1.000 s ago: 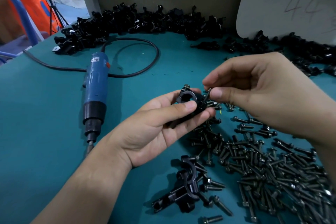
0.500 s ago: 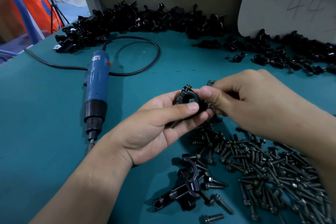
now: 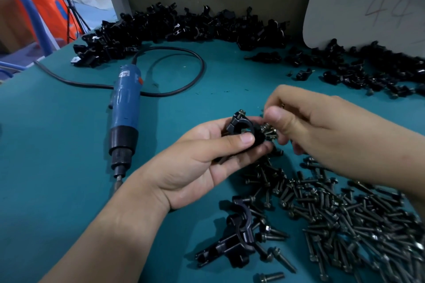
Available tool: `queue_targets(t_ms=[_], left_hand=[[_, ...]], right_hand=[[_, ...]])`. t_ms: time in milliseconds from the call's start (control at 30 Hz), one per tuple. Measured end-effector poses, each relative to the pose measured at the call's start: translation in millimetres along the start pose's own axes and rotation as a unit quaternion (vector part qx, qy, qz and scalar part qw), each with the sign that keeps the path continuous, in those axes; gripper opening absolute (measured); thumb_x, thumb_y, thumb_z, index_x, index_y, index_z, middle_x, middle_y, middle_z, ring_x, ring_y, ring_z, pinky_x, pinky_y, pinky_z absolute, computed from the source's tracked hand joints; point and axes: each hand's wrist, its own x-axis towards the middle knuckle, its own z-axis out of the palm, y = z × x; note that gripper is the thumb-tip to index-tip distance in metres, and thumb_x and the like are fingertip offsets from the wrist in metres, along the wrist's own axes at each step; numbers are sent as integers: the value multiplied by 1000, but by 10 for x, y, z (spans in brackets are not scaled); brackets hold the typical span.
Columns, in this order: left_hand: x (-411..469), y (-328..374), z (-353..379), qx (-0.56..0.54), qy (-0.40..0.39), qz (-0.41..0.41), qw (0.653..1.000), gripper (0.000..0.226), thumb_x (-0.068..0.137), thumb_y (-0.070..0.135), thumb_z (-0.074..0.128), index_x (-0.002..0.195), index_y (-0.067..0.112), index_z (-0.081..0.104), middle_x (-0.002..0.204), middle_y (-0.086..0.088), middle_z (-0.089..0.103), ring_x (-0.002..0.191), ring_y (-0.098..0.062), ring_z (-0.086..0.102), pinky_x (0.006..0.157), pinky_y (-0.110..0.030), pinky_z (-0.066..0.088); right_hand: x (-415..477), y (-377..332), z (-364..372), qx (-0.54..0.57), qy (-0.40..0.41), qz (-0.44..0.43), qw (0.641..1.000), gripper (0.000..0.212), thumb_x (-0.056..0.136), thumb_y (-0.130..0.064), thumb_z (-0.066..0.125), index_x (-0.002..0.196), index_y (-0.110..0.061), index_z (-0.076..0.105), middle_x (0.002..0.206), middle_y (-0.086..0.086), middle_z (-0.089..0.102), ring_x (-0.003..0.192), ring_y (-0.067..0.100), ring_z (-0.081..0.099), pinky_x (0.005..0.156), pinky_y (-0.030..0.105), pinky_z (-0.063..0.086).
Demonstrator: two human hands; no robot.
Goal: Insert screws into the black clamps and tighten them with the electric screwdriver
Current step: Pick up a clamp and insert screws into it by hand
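Note:
My left hand [image 3: 202, 161] grips a black clamp [image 3: 245, 127] between thumb and fingers above the teal table. One screw head sticks out of the clamp's top left corner. My right hand [image 3: 322, 131] is curled at the clamp's right side, its thumb and fingers pinching a screw [image 3: 269, 131] against the clamp. The blue electric screwdriver [image 3: 125, 108] lies on the table to the left, tip toward me, untouched. A heap of loose screws [image 3: 345, 213] spreads at the lower right. Other black clamps [image 3: 236, 236] lie in front of my left wrist.
A long pile of black clamps [image 3: 184, 27] runs along the table's back edge, continuing to the right [image 3: 368, 66]. The screwdriver's black cord [image 3: 195, 62] loops across the table [image 3: 57, 167]. A grey board [image 3: 368, 2] leans at the back right. An orange stool [image 3: 50, 9] stands beyond the left edge.
My right hand has come down and left to the clamp's right side with a screw. My left hand keeps holding the clamp in the same place.

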Motion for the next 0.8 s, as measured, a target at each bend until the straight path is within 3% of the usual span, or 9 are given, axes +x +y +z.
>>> queue_targets(t_ms=[67, 133, 267, 400, 500, 567, 733, 800], left_hand=[[6, -9, 2, -7, 9, -1, 1000, 47, 92, -1, 61, 138, -7, 56, 134, -23, 66, 112, -25, 71, 96, -26, 57], [6, -22, 4, -5, 0, -6, 1000, 46, 93, -2, 61, 138, -7, 55, 134, -22, 67, 113, -26, 71, 98, -27, 57], [-4, -17, 0, 13, -22, -10, 1000, 41, 95, 0, 59, 136, -5, 60, 136, -19, 66, 120, -26, 68, 104, -28, 53], [-6, -7, 19, 11, -28, -6, 1000, 41, 96, 0, 59, 136, -4, 60, 134, -17, 68, 119, -24, 69, 102, -26, 54], [4, -16, 25, 3, -23, -6, 1000, 42, 96, -2, 58, 137, -7, 57, 131, -20, 68, 118, -25, 70, 100, -27, 55], [0, -27, 29, 10, -24, -13, 1000, 41, 95, -2, 58, 136, -9, 58, 130, -21, 68, 119, -27, 69, 101, -28, 55], [-5, -26, 40, 16, -19, -17, 1000, 42, 96, -1, 58, 138, -6, 57, 139, -20, 65, 123, -27, 67, 105, -29, 53], [-3, -13, 39, 10, -16, -12, 1000, 43, 96, -1, 58, 139, -6, 57, 138, -21, 65, 122, -26, 67, 105, -29, 53]], right_hand=[[-3, -7, -12, -8, -21, -2, 1000, 20, 88, -56, 38, 95, -45, 54, 84, -22, 68, 69, 5, 64, 59, 31, 53], [10, -4, 15, -17, -36, 7, 999, 17, 87, -50, 38, 92, -42, 52, 80, -19, 67, 62, 5, 60, 56, 31, 50], [19, 9, 123, -5, -31, 24, 999, 34, 97, -57, 32, 81, -34, 51, 60, -13, 58, 46, 5, 46, 47, 29, 42], [27, 1, 49, 4, -35, 27, 999, 54, 87, -76, 26, 87, -35, 61, 72, -7, 67, 56, 7, 58, 59, 39, 54], [16, 1, 10, 18, -27, 6, 999, 28, 88, -62, 37, 93, -43, 57, 80, -16, 70, 67, 4, 64, 61, 33, 54], [19, -1, 39, 0, -38, 7, 999, 20, 89, -54, 40, 91, -41, 55, 75, -15, 69, 58, 4, 60, 53, 28, 50], [62, 29, 111, -54, -33, 32, 997, 60, 87, -75, 23, 79, -26, 57, 58, -13, 57, 46, 5, 47, 44, 20, 38], [57, 47, 72, -28, -23, 27, 999, 66, 85, -78, 22, 83, -27, 63, 63, -9, 63, 49, 5, 53, 51, 27, 47]])
